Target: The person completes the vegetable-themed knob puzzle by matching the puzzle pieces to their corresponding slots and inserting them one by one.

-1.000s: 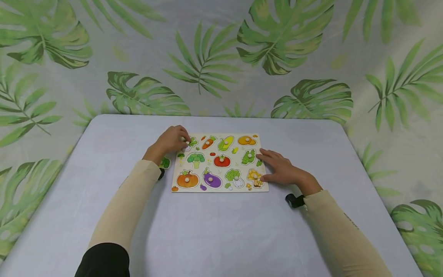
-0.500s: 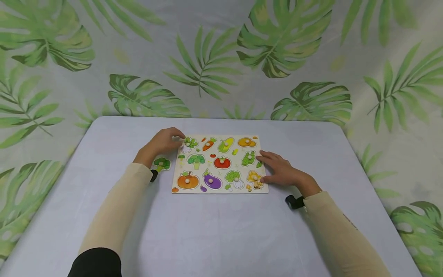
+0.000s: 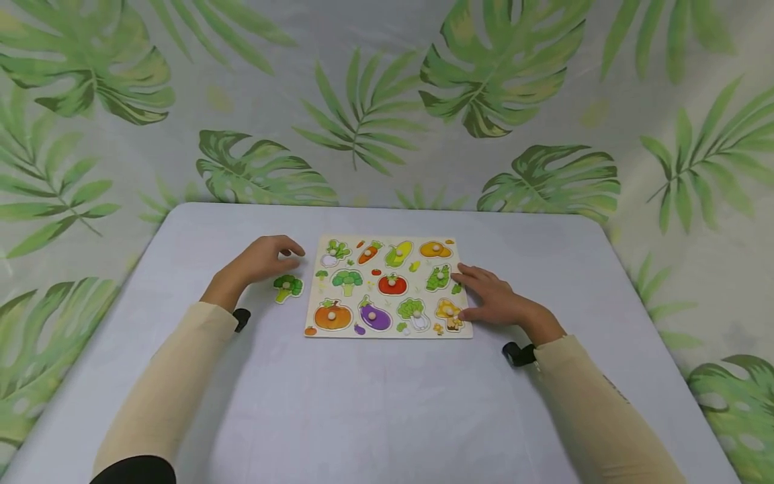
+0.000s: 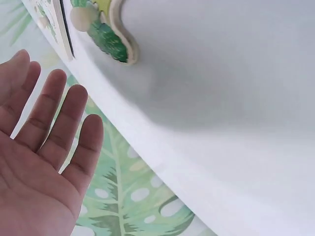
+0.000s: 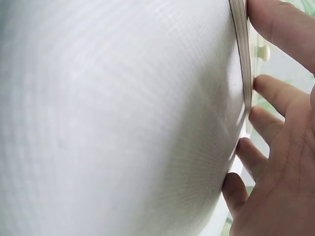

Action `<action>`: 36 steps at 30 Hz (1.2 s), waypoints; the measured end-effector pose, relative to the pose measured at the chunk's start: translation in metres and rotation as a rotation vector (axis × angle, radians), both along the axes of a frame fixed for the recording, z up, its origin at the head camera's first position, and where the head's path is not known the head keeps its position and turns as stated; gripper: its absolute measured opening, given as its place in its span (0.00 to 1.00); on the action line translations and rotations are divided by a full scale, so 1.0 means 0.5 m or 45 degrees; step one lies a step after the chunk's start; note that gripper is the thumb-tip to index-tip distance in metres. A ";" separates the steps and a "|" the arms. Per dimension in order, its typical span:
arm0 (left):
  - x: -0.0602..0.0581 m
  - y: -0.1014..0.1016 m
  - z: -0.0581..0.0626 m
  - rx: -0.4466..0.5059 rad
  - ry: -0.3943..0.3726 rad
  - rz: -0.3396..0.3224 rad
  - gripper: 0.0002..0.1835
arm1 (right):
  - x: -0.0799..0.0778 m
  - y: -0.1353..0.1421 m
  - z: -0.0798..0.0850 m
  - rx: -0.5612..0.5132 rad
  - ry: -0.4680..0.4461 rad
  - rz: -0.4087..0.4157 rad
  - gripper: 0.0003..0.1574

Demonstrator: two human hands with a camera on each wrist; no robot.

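Observation:
A vegetable peg puzzle board lies flat on the table, with knobbed pieces such as the tomato, pumpkin and eggplant in it. The broccoli piece lies on the cloth left of the board; its knob faces up in the left wrist view. My left hand hovers just above and behind that piece, fingers relaxed and holding nothing. My right hand rests on the board's right edge, its thumb by the mushroom piece and fingertips by the green pea-like piece.
A white cloth covers the table. Behind it hangs a leaf-print curtain. The board's broccoli picture shows no knob, while the turnip-like piece sits at its back left corner.
My left hand has let go of the turnip-like piece at the board's back left corner and moved left, off the board, uncovering the broccoli piece. The right hand stays in place.

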State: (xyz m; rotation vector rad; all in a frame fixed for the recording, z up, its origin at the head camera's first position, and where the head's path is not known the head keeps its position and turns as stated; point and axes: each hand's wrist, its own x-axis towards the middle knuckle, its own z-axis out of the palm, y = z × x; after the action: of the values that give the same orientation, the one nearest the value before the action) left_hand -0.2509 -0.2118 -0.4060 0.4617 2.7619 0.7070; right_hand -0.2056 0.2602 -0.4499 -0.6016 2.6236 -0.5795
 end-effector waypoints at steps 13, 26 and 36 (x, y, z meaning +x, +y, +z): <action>0.047 -0.055 -0.031 0.070 0.036 -0.028 0.12 | -0.003 -0.001 0.000 0.009 0.012 0.010 0.52; 0.055 -0.046 -0.053 0.080 0.079 -0.146 0.09 | 0.002 0.001 -0.007 0.000 -0.003 -0.016 0.53; 0.067 -0.040 -0.054 -0.014 0.123 -0.092 0.07 | 0.003 0.002 0.004 -0.012 -0.007 -0.006 0.52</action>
State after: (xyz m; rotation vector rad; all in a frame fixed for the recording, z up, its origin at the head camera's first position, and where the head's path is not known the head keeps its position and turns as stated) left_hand -0.2176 -0.2317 -0.4330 0.6051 2.8202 0.6690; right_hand -0.2040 0.2610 -0.4480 -0.5959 2.6191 -0.5948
